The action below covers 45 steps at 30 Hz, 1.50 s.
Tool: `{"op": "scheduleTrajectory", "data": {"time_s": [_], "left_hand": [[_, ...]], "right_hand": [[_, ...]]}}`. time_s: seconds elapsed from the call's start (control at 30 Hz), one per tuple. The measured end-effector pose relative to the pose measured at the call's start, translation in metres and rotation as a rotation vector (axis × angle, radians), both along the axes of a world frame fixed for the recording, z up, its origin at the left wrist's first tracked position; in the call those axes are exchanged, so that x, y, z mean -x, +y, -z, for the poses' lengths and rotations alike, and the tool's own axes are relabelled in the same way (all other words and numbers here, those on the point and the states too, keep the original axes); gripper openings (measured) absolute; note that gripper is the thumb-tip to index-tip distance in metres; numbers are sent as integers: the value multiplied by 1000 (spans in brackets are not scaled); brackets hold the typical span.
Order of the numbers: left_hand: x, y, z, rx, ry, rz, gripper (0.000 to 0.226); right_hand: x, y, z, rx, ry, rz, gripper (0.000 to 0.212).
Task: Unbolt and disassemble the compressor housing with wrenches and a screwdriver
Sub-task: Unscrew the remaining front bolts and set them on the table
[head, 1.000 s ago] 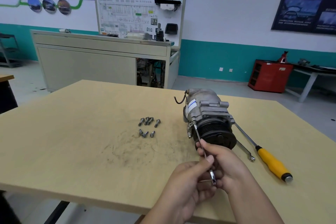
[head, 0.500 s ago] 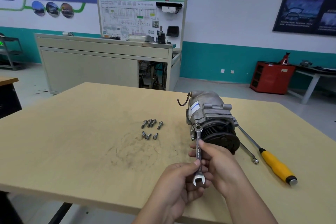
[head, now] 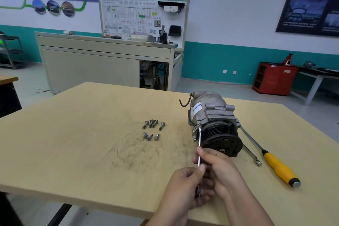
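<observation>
A grey metal compressor (head: 211, 115) with a black pulley (head: 222, 140) facing me lies on the wooden table (head: 73, 143). A slim steel wrench (head: 199, 139) reaches from my hands up to a bolt on the housing's front left flange. My left hand (head: 185, 187) pinches the wrench's lower end. My right hand (head: 218, 169) grips its shaft higher up, just below the pulley. Several removed bolts (head: 153, 129) lie in a loose group left of the compressor.
A second wrench (head: 252, 156) and a screwdriver with a yellow handle (head: 280, 169) lie right of the compressor. The table's near edge runs just under my wrists. A training bench, red cabinet (head: 273, 79) and another table stand beyond on the floor.
The wrench has turned about the bolt, from flat-on half a second ago to edge-on now. My hands stay on it. The view has shifted slightly.
</observation>
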<state>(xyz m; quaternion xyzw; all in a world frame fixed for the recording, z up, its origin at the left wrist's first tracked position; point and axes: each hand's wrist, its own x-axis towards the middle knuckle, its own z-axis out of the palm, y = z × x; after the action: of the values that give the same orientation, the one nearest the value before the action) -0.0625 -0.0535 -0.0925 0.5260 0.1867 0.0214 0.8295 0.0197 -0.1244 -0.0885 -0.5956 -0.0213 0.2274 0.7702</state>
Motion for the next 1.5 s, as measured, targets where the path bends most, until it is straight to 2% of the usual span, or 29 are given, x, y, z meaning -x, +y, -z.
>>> {"op": "scheduleTrajectory", "data": {"time_s": [0.1,0.33,0.47,0.6,0.7,0.83,0.97,1.13,1.3,1.43,1.5], "left_hand": [[-1,-1,0,-65,-9,15,25],[-7,-9,1,-56,-29,46,32],[-11,-14,2,-115,-36,32,39],[-12,-15,-3,-103,-65,41,31],[-11,-15,-6,26,-72,57,32],[-10,-16,-9,263,-76,34,30],[-7,-12,-11,461,-40,57,28],[-2,-3,-11,271,-57,46,35],[2,5,-12,129,-71,4,29],[2,5,-12,104,-51,3,30],[2,6,-11,153,-44,8,31]], "right_hand": [[-1,-1,1,6,-25,13,22],[-2,-7,-2,153,-104,36,30],[-6,-9,-5,275,-308,105,28],[-10,-12,-9,389,-435,145,24],[-8,-18,-16,317,-315,32,20],[-8,-24,-18,61,-51,-153,25],[-5,-22,-15,0,24,-160,20],[-1,-12,-16,-20,30,-98,25],[1,0,-13,16,-71,13,24],[2,0,-11,160,-245,89,23],[2,-3,-13,135,-217,15,22]]}}
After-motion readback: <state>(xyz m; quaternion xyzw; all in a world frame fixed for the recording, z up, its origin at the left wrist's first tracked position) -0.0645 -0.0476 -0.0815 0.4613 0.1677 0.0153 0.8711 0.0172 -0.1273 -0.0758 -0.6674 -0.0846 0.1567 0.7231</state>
